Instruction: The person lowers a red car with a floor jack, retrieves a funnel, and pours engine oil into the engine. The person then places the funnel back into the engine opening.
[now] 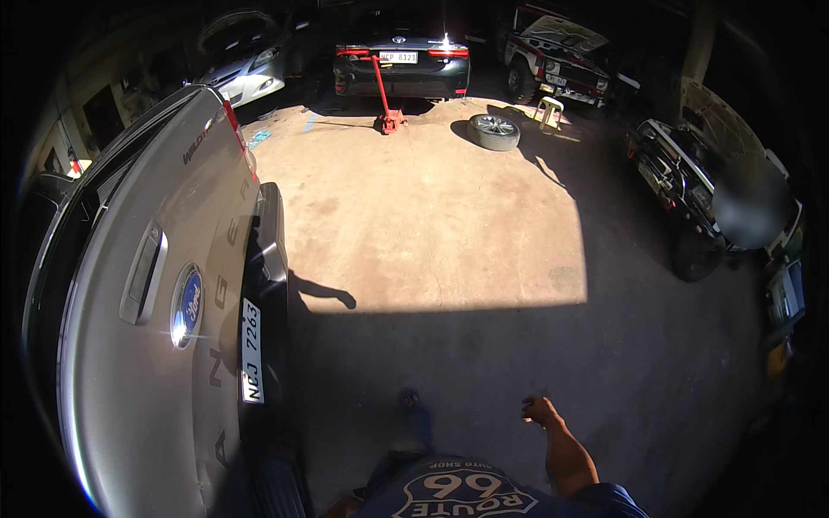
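My right hand (539, 410) hangs in front of my body at the lower right, over the shaded floor. Its fingers are loosely curled in, and nothing shows in them. Of my left arm only a small patch of skin (343, 507) appears at the lower edge; its fingers are hidden. Closest on my left stands a grey pickup truck, its tailgate (164, 285) and black rear bumper (272, 233) beside me. Neither hand is seen touching it.
Ahead on the sunlit floor are a red floor jack (390, 119) behind a dark sedan (401, 78), a wheel lying flat (494, 132) and a small stool (549, 111). A silver car (255, 73) and vehicles with raised hoods (561, 65) stand around. At right, something blurred (751, 203) is by a vehicle.
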### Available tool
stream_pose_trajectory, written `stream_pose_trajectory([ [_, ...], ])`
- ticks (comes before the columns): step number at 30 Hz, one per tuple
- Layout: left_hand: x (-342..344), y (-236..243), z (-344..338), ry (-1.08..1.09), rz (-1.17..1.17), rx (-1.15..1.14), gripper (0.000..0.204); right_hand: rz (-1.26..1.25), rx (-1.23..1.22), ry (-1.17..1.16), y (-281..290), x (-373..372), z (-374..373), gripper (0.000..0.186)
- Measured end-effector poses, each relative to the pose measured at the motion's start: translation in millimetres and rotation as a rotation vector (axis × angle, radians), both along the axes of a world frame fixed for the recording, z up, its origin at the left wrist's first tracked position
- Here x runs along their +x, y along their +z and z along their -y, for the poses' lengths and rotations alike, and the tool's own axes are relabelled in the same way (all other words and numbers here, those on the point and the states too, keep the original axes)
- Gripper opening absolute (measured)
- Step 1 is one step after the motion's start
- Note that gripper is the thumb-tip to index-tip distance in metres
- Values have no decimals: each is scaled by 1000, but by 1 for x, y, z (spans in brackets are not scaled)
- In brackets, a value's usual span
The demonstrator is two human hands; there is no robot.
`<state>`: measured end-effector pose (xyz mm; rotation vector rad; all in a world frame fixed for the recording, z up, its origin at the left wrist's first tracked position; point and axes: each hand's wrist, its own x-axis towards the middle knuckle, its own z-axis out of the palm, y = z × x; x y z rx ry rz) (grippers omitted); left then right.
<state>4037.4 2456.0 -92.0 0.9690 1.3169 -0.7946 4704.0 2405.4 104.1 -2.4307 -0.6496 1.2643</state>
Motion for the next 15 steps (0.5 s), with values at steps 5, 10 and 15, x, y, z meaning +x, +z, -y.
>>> stream_pose_trajectory([
  [5,121,14,-199,-32,93,102,40,-333,-134,0,-13,51,-96,38],
  [10,229,83,-435,221,369,604,34,-494,-329,-49,-92,108,-167,4],
  [15,304,105,-607,167,349,776,32,-404,-451,70,-131,184,-309,16],
])
